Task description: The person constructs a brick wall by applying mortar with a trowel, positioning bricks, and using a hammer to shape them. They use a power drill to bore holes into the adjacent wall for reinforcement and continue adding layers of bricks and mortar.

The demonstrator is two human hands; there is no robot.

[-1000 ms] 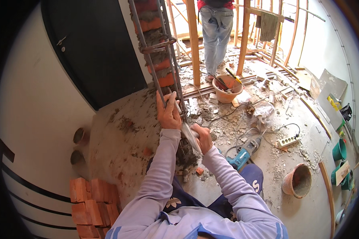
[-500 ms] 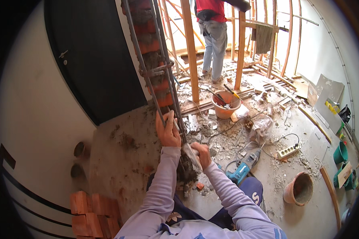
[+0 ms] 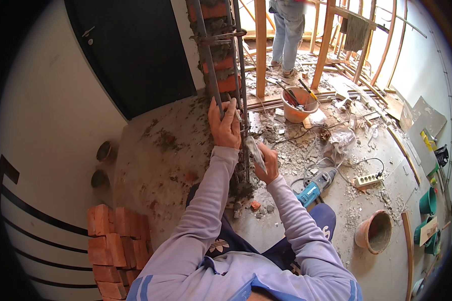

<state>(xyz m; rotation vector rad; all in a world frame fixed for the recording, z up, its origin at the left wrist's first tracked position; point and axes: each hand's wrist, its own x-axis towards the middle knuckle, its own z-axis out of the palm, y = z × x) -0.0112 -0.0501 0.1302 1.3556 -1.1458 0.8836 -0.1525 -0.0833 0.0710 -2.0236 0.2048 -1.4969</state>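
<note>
Gripping a flat grey tool (image 3: 255,152) in the right hand (image 3: 270,166), closed around one end, just beside the lower bars (image 3: 238,60). Pressing the left hand (image 3: 226,128) higher up against the same bars, with fingers to either side of one; cannot tell whether closed on it. Tight for the knuckles between steel edges and brickwork (image 3: 219,66). Roomier left of the left sleeve (image 3: 206,193), across to the white wall (image 3: 50,100), apart from brick corners (image 3: 116,246) stacked at lower left. Closer on the right, with a blue drill (image 3: 312,191) beside the right knee (image 3: 324,215); beyond it, a power strip (image 3: 368,180) and an orange bucket (image 3: 373,232).

Underneath, grey floor (image 3: 135,170), spattered with mortar on the left and strewn with rubble (image 3: 291,143) on the right. Farther off, a dark door (image 3: 135,55), timber posts (image 3: 260,50), a tool-filled bucket (image 3: 300,111) and a person in jeans (image 3: 288,35).

On the tool, a pale, dull, smeared face, held at a slant. Along the bars, brown-grey steel tied by cross loops, running upright before orange brick and rough grey joints.
</note>
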